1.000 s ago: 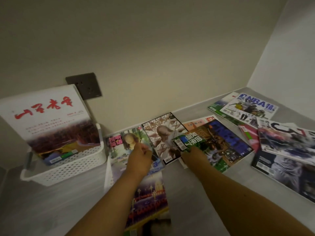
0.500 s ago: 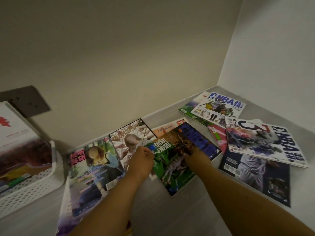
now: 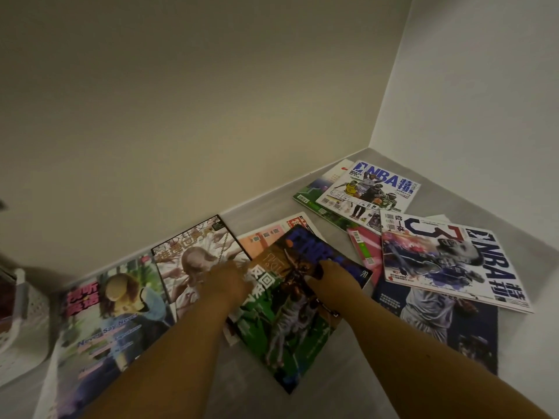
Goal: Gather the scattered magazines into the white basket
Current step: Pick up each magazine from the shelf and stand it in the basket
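Bare grey surface (image 3: 348,373) between and below both forearms is unobstructed. Access right of the right hand (image 3: 331,281) is blocked by overlapping NBA magazines (image 3: 447,261); a wall (image 3: 181,116) stands beyond.

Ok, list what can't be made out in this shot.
- White basket, head view: cut off by the left edge; its contents can't be told.
- Left hand: motion-blurred, so its grip on the green magazine is unclear.
- Right hand: fingertips lie on that cover; a pinch can't be told.
- Orange magazine: mostly covered by the green one.
- Pink magazine: largely under the NBA magazine.
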The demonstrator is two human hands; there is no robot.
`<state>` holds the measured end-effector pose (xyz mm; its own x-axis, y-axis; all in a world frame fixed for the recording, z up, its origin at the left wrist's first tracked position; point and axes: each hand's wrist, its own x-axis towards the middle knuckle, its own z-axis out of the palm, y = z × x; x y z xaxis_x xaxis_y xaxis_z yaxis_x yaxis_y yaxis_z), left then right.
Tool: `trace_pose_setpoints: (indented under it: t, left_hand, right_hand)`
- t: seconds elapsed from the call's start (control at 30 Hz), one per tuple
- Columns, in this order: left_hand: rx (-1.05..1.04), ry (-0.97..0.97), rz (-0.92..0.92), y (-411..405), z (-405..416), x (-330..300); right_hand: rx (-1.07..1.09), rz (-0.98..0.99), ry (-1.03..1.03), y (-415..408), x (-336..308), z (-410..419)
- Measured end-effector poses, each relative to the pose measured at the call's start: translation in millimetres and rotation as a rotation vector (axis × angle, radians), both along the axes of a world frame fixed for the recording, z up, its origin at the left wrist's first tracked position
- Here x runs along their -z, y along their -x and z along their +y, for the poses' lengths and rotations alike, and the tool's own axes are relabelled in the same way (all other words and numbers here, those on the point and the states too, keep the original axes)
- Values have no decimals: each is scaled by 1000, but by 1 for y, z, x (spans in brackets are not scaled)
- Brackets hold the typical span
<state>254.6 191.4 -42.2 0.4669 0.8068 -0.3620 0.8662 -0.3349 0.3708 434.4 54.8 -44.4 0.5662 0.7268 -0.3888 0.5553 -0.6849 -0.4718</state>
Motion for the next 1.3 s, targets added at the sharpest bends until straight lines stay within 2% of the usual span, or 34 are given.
trace_pose_setpoints:
  t: [0.07,0.1,0.2,0.33,0.37,0.43,0.53,0.63,0.83,0.97,1.07,1.17,1.3]
  left_hand:
    - [20,119,-107,-1,-1,-5]
    - [39,116,-146,-1,0,-8]
    - [50,89,-353,3,-4,-23]
    - [27,33,-622,31,-6,-50]
    - [12,25,-679,41,-4,-57]
    - [-26,9,-763,64,-2,-73]
    - [-149,66,-943,102,-2,-95]
    - [-299,63,-1071,148,-2,-109]
    - [-526,-94,-1207,259,3,-131]
    - [-617,-288,-1192,329,9,-148]
    - [-711,-437,-1115,378,21,-159]
    - [-729,-537,-1052,416,36,-165]
    - [-724,-539,-999,447,58,-152]
  right_hand:
    - [2,-4,-27,0,0,0]
    - [31,8,-56,0,1,0]
    - [268,70,-223,3,3,-3]
    - [586,-152,-301,12,0,-7]
    - [652,-82,-367,19,-3,-4]
    - [742,189,-548,39,-12,8]
    - [643,512,-782,78,-28,34]
    - [556,638,-893,121,-44,56]
    - [134,426,-910,202,-71,109]
    - [-86,392,-907,271,-123,136]
    - [-237,327,-919,316,-150,154]
    - [-278,314,-945,352,-164,170]
    - [-278,341,-901,383,-156,189]
